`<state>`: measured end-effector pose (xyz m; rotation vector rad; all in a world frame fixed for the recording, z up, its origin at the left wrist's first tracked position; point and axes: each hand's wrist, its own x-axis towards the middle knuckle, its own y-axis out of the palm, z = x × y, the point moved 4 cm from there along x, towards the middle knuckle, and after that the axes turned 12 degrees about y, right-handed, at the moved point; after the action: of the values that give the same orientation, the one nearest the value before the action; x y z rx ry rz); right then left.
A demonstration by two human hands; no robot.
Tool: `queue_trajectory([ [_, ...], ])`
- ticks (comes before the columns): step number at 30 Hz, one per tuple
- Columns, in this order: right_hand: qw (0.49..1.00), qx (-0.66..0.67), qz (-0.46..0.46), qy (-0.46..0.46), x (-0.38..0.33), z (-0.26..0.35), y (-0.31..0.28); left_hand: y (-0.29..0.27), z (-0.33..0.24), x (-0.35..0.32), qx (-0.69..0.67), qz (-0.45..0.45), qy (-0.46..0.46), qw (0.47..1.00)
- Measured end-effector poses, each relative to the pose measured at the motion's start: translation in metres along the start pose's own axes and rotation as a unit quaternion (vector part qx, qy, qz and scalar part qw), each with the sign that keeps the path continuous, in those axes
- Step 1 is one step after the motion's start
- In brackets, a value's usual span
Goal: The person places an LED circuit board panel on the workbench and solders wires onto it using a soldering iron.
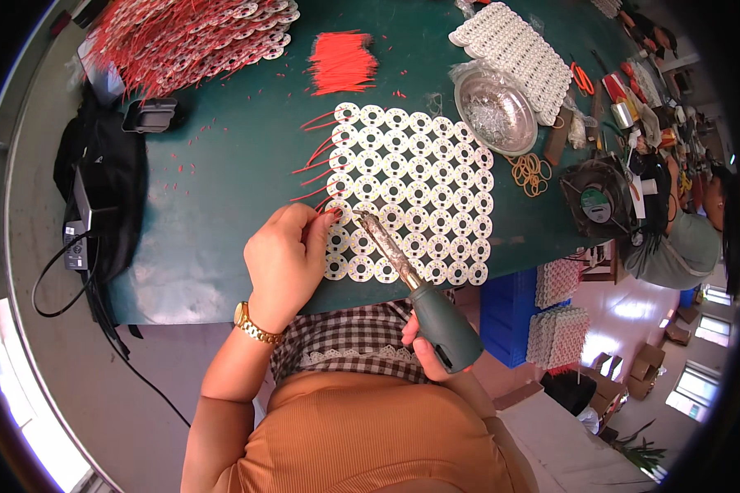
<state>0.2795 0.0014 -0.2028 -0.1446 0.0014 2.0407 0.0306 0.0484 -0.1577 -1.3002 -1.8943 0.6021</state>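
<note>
Panel (407, 193) of white round boards; red wires (312, 152)

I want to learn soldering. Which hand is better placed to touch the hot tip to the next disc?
Probably the right hand: it holds the soldering iron, whose tip is already over the discs. The left hand is pinching a red wire at the panel's edge.

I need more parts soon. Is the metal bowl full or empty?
Partly filled: small clear bits lie across the bottom of the bowl, its upper wall bare.

White round boards (407, 193), red wires (341, 62), green table (222, 164).
</note>
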Motion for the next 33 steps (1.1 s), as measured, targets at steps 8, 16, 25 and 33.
queue_trajectory([
  [8,0.994,-0.110,-0.020,-0.012,-0.004,-0.002,0.004,0.003,-0.001,0.001,0.018,-0.003,0.014,1.000],
  [16,0.982,-0.188,-0.022,-0.010,0.004,0.015,0.005,0.003,-0.002,-0.001,0.037,-0.004,0.033,0.999],
  [25,0.975,-0.218,-0.029,-0.027,0.008,0.009,0.004,0.007,-0.003,-0.002,0.058,-0.002,0.040,0.998],
  [33,0.983,0.027,-0.083,0.161,-0.008,-0.011,0.000,0.004,-0.004,0.000,0.062,-0.004,0.058,0.996],
])
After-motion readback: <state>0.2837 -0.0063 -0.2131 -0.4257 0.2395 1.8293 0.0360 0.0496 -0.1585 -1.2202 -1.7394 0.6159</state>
